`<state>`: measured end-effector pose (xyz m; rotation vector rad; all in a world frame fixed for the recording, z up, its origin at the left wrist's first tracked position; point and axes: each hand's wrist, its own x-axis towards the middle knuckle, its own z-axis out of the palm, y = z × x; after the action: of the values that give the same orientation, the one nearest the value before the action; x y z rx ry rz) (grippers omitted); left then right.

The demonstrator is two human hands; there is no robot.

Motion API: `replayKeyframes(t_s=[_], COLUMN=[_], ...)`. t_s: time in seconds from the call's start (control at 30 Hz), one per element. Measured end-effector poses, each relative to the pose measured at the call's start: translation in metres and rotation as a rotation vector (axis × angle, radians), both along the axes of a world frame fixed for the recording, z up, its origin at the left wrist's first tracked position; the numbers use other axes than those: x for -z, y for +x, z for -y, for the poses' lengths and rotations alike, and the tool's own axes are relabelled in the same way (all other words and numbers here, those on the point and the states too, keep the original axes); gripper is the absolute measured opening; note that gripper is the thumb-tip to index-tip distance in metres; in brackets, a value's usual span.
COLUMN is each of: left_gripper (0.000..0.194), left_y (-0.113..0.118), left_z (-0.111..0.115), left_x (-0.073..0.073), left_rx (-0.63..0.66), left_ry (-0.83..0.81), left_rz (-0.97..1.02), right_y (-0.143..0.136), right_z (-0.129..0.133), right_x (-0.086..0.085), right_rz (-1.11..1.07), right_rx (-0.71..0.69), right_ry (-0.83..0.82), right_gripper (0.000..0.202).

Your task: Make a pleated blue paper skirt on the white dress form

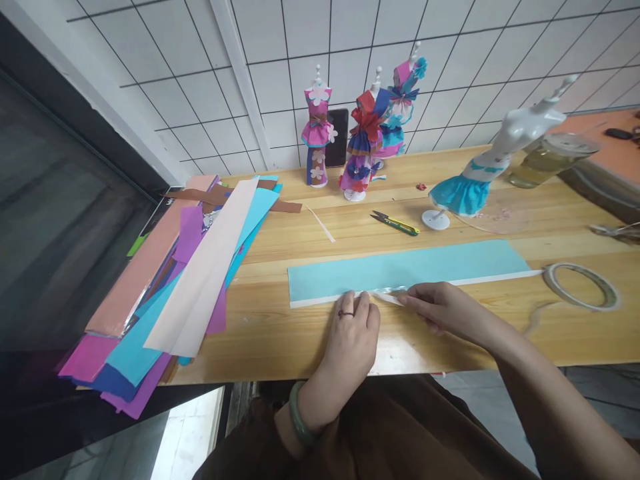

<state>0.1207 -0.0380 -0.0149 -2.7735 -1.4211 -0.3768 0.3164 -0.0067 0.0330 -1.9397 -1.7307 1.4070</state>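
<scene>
- Paper sheets [205, 273] lie piled off to the side, leaving working room.
- Blue paper [400, 267] lies flat before the person; the left hand [354, 337], fingers nearly straight and slightly apart, grips nothing but presses its near edge, likely for steadiness.
- Right hand [447, 310] pinches a pale strip [387, 297] closed between thumb and forefinger, apparently for control.
- Tape roll [607, 293] rests within reach.

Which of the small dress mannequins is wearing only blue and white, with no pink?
It is the mannequin furthest right, beside the jar. The three others, nearer the wall, all wear some pink.
</scene>
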Motion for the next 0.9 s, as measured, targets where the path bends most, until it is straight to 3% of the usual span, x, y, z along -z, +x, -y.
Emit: replayKeyframes(t_s=[0.13,0.23,0.33,0.43,0.5,0.7,0.9], left_gripper=[0.037,0.037,0.037,0.038,0.038,0.037,0.036], left_y=[0.0,-0.001,-0.001,-0.002,-0.002,-0.003,-0.003], left_z=[0.0,0.001,0.002,0.002,0.002,0.002,0.002], left_x=[0.002,0.008,0.012,0.014,0.014,0.015,0.016], left_rx=[0.008,0.003,0.002,0.003,0.004,0.007,0.004], left_ry=[-0.001,0.011,0.019,0.02,0.015,0.008,0.008], left_rz=[0.0,0.013,0.029,0.047,0.052,0.057,0.054], right_y=[0.006,0.014,0.018,0.019,0.02,0.021,0.035], right_z=[0.005,0.004,0.001,-0.001,0.0,0.007,0.014], right_x=[-0.004,-0.003,0.0,0.006,0.011,0.027,0.029], right_rz=[-0.118,-0.005,0.215,0.42,0.474,0.178,0.242], right_rx=[-0.089,-0.108,-0.06,0.076,0.146,0.117,0.039], right_ry=[-0.063,0.005,0.142,0.332,0.367,0.279,0.311], right_gripper=[0.047,0.052,0.048,0.032,0.028,0.029,0.023])
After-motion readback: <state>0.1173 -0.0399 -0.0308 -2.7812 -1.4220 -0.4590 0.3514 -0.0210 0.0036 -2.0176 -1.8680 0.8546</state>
